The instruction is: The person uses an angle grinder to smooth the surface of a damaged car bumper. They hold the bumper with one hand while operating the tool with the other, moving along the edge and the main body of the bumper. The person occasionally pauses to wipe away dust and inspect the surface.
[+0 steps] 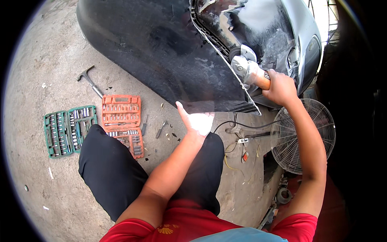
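Note:
My right hand (281, 87) is wrapped round the orange body of an angle grinder (250, 72). The grinder's silver head and rounded guard (247, 52) sit at the pale, ragged edge of a large black plastic car bumper (161, 44); whether the disc touches the edge or spins, I cannot tell. Lower down, my left hand (197, 122) grips the bumper's near edge, thumb up along its outer face. The other fingers are partly hidden and washed out by glare. Scuffs and dust mark the black surface. Silver bodywork (306, 24) curves along the right.
An orange socket case (121, 98) and a green socket case (56, 114) lie open on the concrete floor at left. A hammer-like tool (86, 76) and screwdrivers (161, 129) lie nearby. At right stand a round wire-caged fan (302, 137), a power strip (242, 140) and trailing cables (250, 127).

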Motion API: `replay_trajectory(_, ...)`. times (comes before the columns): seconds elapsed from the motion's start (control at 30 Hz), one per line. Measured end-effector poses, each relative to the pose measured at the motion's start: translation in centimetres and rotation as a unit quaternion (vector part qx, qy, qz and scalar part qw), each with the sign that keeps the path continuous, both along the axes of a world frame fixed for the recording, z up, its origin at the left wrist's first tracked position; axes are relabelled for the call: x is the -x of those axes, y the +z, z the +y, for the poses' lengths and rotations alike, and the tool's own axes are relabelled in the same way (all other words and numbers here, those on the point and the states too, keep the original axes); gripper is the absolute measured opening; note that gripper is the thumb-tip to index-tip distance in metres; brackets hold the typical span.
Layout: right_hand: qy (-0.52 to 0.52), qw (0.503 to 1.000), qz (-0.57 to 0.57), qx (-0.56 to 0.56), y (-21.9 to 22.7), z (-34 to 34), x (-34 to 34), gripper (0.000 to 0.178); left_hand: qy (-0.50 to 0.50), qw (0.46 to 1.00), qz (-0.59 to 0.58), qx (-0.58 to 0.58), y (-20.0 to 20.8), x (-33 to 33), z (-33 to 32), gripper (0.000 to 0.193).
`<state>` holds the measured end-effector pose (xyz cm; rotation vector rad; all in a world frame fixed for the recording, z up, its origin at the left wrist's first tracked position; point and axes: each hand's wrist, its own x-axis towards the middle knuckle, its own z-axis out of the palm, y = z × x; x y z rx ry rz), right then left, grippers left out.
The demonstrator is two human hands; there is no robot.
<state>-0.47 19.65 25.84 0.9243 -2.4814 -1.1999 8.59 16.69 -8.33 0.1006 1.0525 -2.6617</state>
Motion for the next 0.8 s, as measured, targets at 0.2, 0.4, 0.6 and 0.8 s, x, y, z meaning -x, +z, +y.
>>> replay_trajectory(0.2,0.053,0.998,0.006,0.012,-0.1,-5.2,-1.6,0.046,-0.015,1.0,0.005,-0.016,-0.1,-0.3,-0.2,0.112)
replay_trajectory(0.4,0.123,0.992,0.013,-0.001,1.6,-11.0,-3.8,0.044,0.009,1.0,-0.017,-0.016,0.7,-0.4,-0.2,0.108)
replay_trajectory(0.6,0.143,0.99,0.006,-0.004,2.5,-15.0,-5.2,0.043,0.019,1.0,0.014,-0.006,0.9,-1.1,-0.7,0.108)
replay_trajectory(0.8,0.069,0.998,-0.005,-0.011,2.0,-12.7,-5.4,0.047,0.011,1.0,0.014,-0.008,1.5,-1.5,-0.6,0.109)
